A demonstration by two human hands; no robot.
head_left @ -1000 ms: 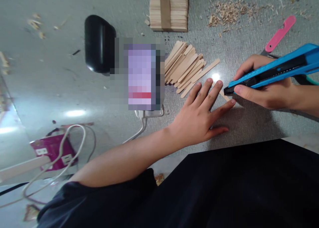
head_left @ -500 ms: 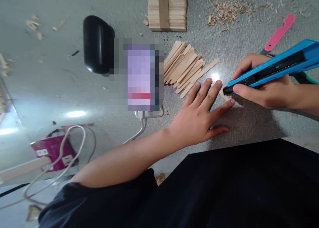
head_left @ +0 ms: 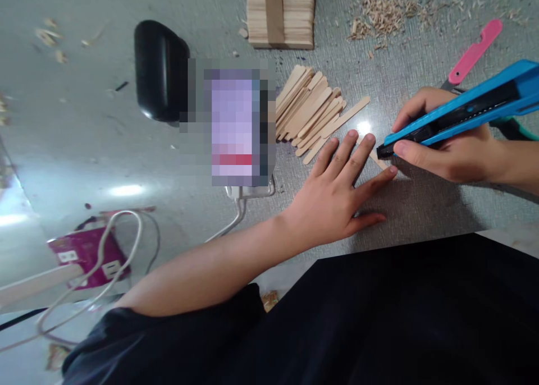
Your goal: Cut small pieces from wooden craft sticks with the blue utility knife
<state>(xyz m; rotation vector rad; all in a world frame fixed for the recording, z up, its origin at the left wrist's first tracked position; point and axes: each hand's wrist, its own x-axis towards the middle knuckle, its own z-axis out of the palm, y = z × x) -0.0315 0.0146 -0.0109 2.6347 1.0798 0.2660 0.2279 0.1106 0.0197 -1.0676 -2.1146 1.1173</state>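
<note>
My left hand (head_left: 337, 191) lies flat on the table with its fingers spread, partly over a wooden craft stick (head_left: 379, 160). Only short parts of that stick show between the fingers. Held in my right hand (head_left: 452, 149) is a blue box cutter (head_left: 471, 107), its black tip pointing down-left at the stick beside my left index finger. I cannot make out the blade. Just beyond my left fingertips is a fanned pile of craft sticks (head_left: 311, 104), with one stick (head_left: 347, 117) at its right edge.
A banded stack of craft sticks (head_left: 290, 14) and a heap of wood shavings (head_left: 383, 14) lie farther back. The pink folding knife (head_left: 475, 54) rests behind my right hand. Left are a black case (head_left: 160, 70), a blurred-out phone (head_left: 231, 127), white cable (head_left: 227, 228) and purple packet (head_left: 90, 256).
The view has shifted a little, so things on the table's left and back appear slightly higher and farther left. Both hands and the box cutter hold nearly the same position.
</note>
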